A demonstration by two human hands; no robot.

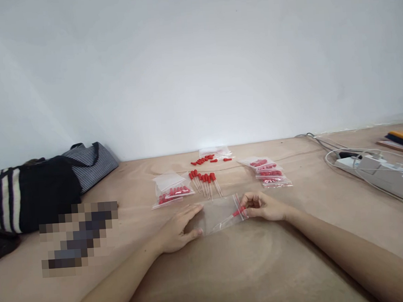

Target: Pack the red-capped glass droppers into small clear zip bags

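A clear zip bag (pixel 214 213) lies between my hands with its red-striped opening on the right. Inside it, at least in part, is a clear dropper with a red bulb (pixel 239 211), slanting down to the left. My right hand (pixel 262 205) pinches at the bag's opening, by the red bulb end. My left hand (pixel 179 228) rests at the bag's left edge, thumb and fingers spread apart. Just beyond the bag, several red-topped droppers (pixel 205 180) lie fanned out on the wooden table (pixel 203 279).
Bags with red bulbs lie at left (pixel 178 189) and right (pixel 272 173). Loose red bulbs (pixel 202 160) sit near the wall beside a clear bag (pixel 215 152). Cloth bags (pixel 49 194) and a blurred dark object (pixel 79 237) are left; a white power strip (pixel 382 173) with cables is right.
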